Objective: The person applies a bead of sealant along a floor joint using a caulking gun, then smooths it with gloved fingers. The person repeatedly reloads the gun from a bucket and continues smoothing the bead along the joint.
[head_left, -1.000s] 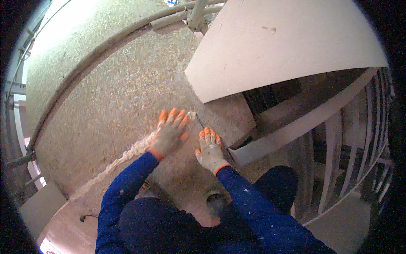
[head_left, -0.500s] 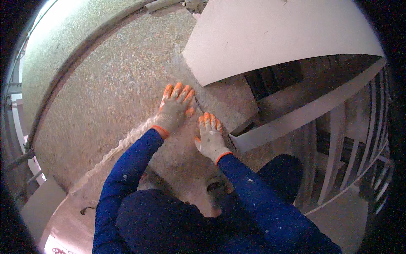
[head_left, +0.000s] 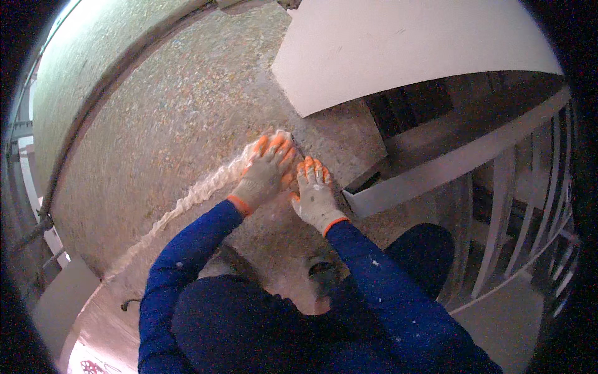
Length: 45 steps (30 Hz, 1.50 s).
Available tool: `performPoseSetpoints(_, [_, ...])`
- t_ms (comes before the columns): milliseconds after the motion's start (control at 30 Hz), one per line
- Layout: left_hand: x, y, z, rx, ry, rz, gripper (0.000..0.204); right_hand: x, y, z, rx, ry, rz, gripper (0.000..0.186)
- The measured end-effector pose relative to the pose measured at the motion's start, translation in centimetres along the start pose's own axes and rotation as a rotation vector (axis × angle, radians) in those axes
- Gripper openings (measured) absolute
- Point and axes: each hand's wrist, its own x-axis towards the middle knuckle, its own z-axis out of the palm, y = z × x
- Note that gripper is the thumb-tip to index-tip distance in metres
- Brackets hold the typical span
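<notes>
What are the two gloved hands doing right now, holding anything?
Left hand: open, fingers spread, flat on the chipboard panel at the pale foam strip; holds nothing.
Right hand: open, flat on the panel beside it; holds nothing.

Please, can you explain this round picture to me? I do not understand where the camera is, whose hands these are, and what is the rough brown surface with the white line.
The camera sits on a person's head and looks down, so its wide lens bends straight edges. The blue sleeves from the lower edge are that person's own arms. The left hand and right hand wear grey work gloves with orange fingertips. Both lie flat, side by side, on a rough chipboard panel. A pale foamy strip runs across the panel up to the left hand. Neither hand clearly holds anything. A white board lies above the hands, and a white metal profile to their right.
</notes>
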Motion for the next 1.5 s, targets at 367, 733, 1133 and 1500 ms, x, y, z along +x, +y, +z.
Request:
performPoseSetpoints(367, [-0.1,1.2,0.7,0.029,-0.019,-0.048,0.061,0.1,0.3,0.3,-0.008,0.040,-0.007,0.085])
performPoseSetpoints(733, [-10.2,0.3,-1.4,0.014,-0.061,-0.331,0.072,7.8,-2.9,1.0,-0.036,0.389,-0.079,0.079])
performPoseSetpoints(1133, [-23.0,-1.5,-4.8,0.182,0.178,-0.782,0.063,6.2,-8.4,2.5,0.189,0.429,-0.152,0.086])
performPoseSetpoints(1500, [-25.3,-0.1,-4.5,0.185,0.052,-0.989,0.065,3.6,-10.6,1.9,-0.095,0.125,-0.163,0.088])
